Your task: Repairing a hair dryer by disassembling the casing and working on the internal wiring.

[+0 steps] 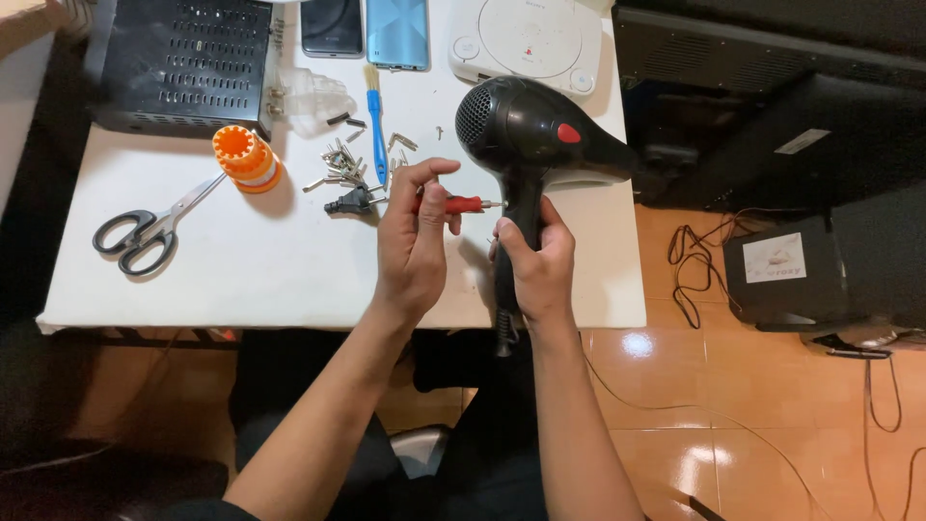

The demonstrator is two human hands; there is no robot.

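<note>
At the front edge of the white bench (241, 280), the right hand (540, 270) gripped the black hair dryer (531, 135) by its handle while the left hand (413, 241), at nine o'clock, pinched a red-handled screwdriver (463, 204) against a handle screw, which looked to call for steady turning.
</note>
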